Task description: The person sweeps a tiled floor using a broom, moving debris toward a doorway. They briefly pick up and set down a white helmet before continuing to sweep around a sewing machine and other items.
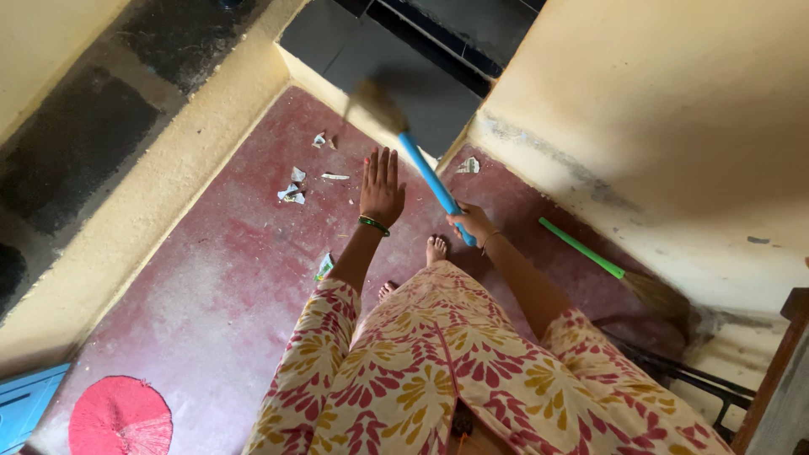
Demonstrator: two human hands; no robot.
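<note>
Floor: dull red cement, worn pale and dusty in patches, filling the middle and lower left of the frame.
Walls: yellow plaster on the right, stained grey along its foot; a low yellow ledge runs diagonally on the left.
Doorway: dark grey threshold at top centre.
Garment: cream cloth with red and mustard flower print, lower centre.
Round mat: red, ribbed disc in the lower left corner.
Blue broom: blue plastic handle slanting up left from centre, its straw head blurred.
Second broom: green handle with tan bristles, lying along the right wall's foot.
Right hand: right hand closed around the blue handle's lower end, centre of frame.
Left hand: left hand flat, fingers straight and together, holding nothing, just left of the handle; green bangle at the wrist.
Litter: torn paper scraps, white, scattered upper centre-left.
</note>
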